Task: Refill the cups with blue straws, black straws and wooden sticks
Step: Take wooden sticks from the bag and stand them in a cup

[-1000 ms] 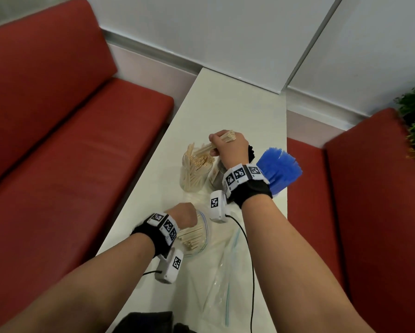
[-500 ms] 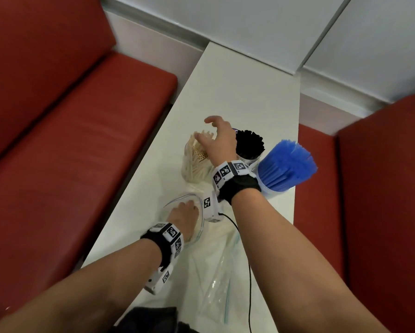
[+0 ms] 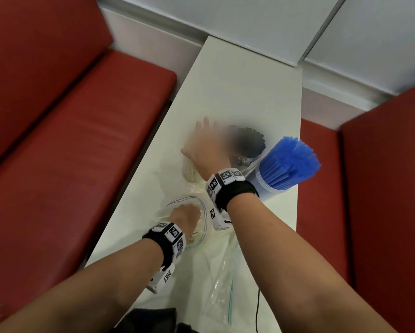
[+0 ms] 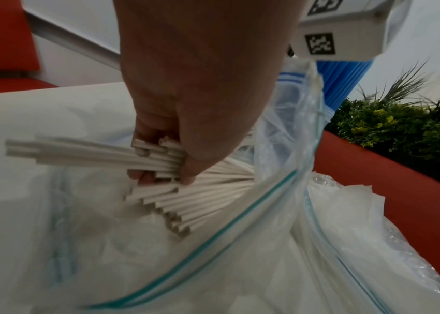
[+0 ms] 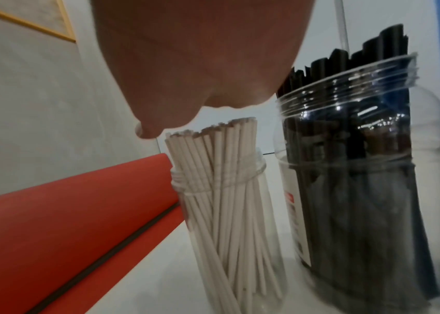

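The clear jar of wooden sticks (image 5: 221,191) stands left of the jar of black straws (image 5: 361,170). My right hand (image 3: 201,143), blurred in the head view, is spread flat over the sticks' tops (image 5: 213,129) and holds nothing. Black straws (image 3: 247,145) and the cup of blue straws (image 3: 285,164) stand to its right. My left hand (image 3: 187,215) is inside a clear zip bag (image 3: 201,234) near the table's left edge. There it grips a bundle of pale wooden sticks (image 4: 92,153), with more sticks (image 4: 200,201) lying loose under it.
The narrow white table (image 3: 237,92) runs between two red benches (image 3: 69,152). Crumpled empty plastic bags (image 3: 223,296) and a black cable (image 3: 258,308) lie near me. A green plant (image 4: 401,127) stands beyond the right bench.
My right hand let its sticks go into the jar, opened, and now lies flat over their tops. My left hand has stayed in the bag with its sticks.
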Available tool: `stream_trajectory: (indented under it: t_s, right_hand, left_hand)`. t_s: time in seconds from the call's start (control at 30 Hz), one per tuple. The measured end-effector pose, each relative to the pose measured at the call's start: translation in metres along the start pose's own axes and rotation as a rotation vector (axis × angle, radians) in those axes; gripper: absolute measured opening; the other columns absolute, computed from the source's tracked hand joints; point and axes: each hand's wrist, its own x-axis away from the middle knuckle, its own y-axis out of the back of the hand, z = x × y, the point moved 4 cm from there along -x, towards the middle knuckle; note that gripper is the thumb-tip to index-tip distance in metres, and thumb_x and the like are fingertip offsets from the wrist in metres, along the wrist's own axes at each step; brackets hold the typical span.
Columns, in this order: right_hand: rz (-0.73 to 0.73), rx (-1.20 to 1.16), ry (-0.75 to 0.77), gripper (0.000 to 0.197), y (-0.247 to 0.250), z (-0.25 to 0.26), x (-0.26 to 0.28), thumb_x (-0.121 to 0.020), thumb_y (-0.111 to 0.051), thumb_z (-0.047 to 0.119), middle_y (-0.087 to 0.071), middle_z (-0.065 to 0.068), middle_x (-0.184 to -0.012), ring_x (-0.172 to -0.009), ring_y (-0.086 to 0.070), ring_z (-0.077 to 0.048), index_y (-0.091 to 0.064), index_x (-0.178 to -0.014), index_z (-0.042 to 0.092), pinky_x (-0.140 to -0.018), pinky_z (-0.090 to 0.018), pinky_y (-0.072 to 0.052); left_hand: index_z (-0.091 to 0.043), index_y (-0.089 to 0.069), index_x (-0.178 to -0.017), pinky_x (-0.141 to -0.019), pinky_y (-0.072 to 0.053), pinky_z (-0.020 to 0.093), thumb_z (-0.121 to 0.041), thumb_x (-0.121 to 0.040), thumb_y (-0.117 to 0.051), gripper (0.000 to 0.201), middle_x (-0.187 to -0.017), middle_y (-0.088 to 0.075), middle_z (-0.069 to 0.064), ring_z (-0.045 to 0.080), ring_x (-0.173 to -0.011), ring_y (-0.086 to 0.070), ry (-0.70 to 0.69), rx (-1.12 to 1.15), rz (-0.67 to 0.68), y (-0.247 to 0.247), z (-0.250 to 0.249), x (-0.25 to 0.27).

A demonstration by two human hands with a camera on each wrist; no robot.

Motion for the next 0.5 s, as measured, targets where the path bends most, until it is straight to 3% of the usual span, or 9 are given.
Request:
stream_trajectory:
  t_s: [0.1,0.2,0.3,0.4,0.43,0.5]
  right_hand:
    - [0.022,-0.099,0.010,0.084,0.002,0.001,0.012,-0.102,-0.031,0.063,0.009,-0.008,-0.169,-0.154,0.018,-0.033,0.005,-0.161,0.016,-0.123,-0.052,0.012]
    - [-0.188,-0.292,0.041,0.069,0.028,0.003,0.027,-0.106,-0.037,0.048,-0.005,-0.006,-0.170,-0.155,0.012,-0.032,-0.006,-0.162,0.021,-0.124,-0.047,0.010]
    - [-0.268,-0.600,0.069,0.051,0.047,0.005,0.054,-0.106,-0.042,0.020,-0.035,-0.007,-0.161,-0.155,-0.015,-0.026,-0.033,-0.157,0.020,-0.126,-0.042,-0.014]
    - [0.014,-0.942,0.009,0.049,0.050,0.008,0.079,-0.096,-0.040,-0.006,-0.063,-0.010,-0.135,-0.129,-0.057,-0.020,-0.056,-0.138,0.012,-0.115,-0.039,-0.041]
    - [0.160,-1.006,-0.001,0.049,0.046,0.011,0.088,-0.094,-0.039,-0.011,-0.064,-0.014,-0.130,-0.123,-0.061,-0.023,-0.056,-0.136,0.008,-0.112,-0.040,-0.045]
    - [0.415,-1.035,-0.008,0.052,0.034,0.015,0.107,-0.094,-0.040,-0.016,-0.059,-0.021,-0.135,-0.128,-0.057,-0.030,-0.048,-0.140,0.005,-0.112,-0.041,-0.044]
  left_hand:
    - [-0.005,-0.058,-0.125,-0.099,-0.046,0.034,-0.009,-0.100,-0.043,0.029,-0.124,-0.062,0.011,0.027,-0.115,-0.060,0.003,0.009,0.014,0.005,-0.001,0.002]
    - [-0.008,-0.060,-0.123,-0.094,-0.046,0.034,-0.010,-0.099,-0.046,0.027,-0.123,-0.063,0.007,0.025,-0.114,-0.061,0.001,-0.013,0.008,0.011,-0.002,0.010]
    - [-0.011,-0.062,-0.119,-0.092,-0.048,0.036,-0.013,-0.097,-0.048,0.026,-0.122,-0.064,0.005,0.026,-0.112,-0.062,-0.006,-0.026,-0.035,0.019,0.000,0.021]
    - [-0.009,-0.059,-0.125,-0.094,-0.047,0.038,-0.011,-0.099,-0.044,0.030,-0.128,-0.061,0.007,0.026,-0.117,-0.059,-0.021,-0.040,-0.047,0.030,0.001,0.035]
    - [-0.008,-0.058,-0.126,-0.095,-0.046,0.038,-0.009,-0.100,-0.041,0.032,-0.129,-0.060,0.008,0.026,-0.119,-0.058,-0.021,-0.058,-0.062,0.035,0.002,0.041]
    - [-0.005,-0.055,-0.130,-0.098,-0.045,0.039,-0.007,-0.101,-0.036,0.035,-0.133,-0.058,0.010,0.027,-0.123,-0.056,-0.036,-0.099,-0.114,0.047,0.003,0.053]
